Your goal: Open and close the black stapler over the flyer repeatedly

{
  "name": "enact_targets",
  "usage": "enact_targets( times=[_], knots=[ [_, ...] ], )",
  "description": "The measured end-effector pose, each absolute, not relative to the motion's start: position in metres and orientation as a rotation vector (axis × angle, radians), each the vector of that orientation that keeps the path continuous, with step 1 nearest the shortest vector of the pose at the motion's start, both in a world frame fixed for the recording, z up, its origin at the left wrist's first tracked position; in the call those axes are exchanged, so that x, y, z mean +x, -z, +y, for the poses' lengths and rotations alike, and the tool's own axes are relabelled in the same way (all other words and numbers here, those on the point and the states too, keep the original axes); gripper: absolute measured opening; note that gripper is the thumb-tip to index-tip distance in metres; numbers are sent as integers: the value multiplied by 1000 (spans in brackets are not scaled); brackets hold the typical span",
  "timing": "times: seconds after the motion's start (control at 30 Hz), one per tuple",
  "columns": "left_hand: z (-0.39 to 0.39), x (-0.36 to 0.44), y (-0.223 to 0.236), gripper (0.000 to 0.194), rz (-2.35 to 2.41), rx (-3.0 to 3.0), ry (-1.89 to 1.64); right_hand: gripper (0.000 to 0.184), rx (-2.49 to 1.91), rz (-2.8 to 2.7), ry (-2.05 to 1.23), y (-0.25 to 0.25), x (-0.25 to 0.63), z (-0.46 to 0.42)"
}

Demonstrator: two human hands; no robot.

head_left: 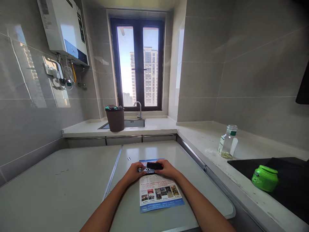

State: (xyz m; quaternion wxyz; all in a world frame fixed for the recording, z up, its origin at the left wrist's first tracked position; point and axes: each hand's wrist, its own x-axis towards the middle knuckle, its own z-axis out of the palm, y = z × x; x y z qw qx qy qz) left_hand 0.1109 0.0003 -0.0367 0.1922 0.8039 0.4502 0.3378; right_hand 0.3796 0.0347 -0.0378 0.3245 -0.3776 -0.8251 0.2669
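Both hands meet over a printed leaflet (159,187) that lies on the pale tabletop. Between them is a small stapler (154,166) with a black top and shiny metal parts. The fingers of my left hand (134,171) close on its metal end. My right hand (167,169) grips the black end. Its inner workings are too small to make out. Two short, thin strips (128,158), perhaps staples, lie on the tabletop just beyond my left hand.
A brown bin (115,120) stands at the sink (135,123) below the window. On the right counter are a clear glass jar (227,141) and a green tub (265,178) at a black cooktop (289,199). A white water heater (65,29) hangs on the left wall.
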Motion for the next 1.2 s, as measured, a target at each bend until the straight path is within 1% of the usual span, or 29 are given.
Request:
enact_targets(
  times=[0.13, 0.2, 0.37, 0.43, 0.5, 0.6, 0.67, 0.73, 0.83, 0.97, 1.1, 1.2],
  knots=[
    [1, 111, 33, 15, 1248, 2239, -1019, 23, -966, -2182, -573, 38, 377, 31],
    [2, 111, 31, 16, 1238, 2214, -1085, 24, -936, -2164, -533, 34, 376, 30],
    [6, 110, 30, 22, 1212, 2089, -1209, 27, -870, -2104, -549, 27, 370, 24],
    [9, 111, 33, 27, 1162, 1989, -1228, 26, -879, -2106, -544, 26, 367, 20],
    [12, 112, 37, 36, 1100, 1814, -1256, 25, -907, -2108, -528, 25, 365, 17],
    [17, 115, 43, 50, 1008, 1408, -1281, 31, -916, -2084, -425, 21, 363, 12],
    [18, 116, 45, 46, 927, 1161, -1273, 38, -886, -2086, -301, 17, 363, 8],
    [17, 117, 44, 37, 833, 1026, -1241, 44, -841, -2128, -147, 15, 362, 5],
    [13, 117, 40, 25, 729, 945, -1187, 50, -772, -2251, 124, 15, 359, 5],
    [10, 115, 36, 20, 660, 881, -1160, 52, -766, -2320, 401, 18, 357, 8],
    [11, 112, 36, 19, 598, 871, -1147, 46, -765, -2336, 532, 20, 356, 10],
    [13, 110, 38, 15, 609, 863, -1141, 46, -768, -2340, 522, 20, 356, 9]
  ],
)
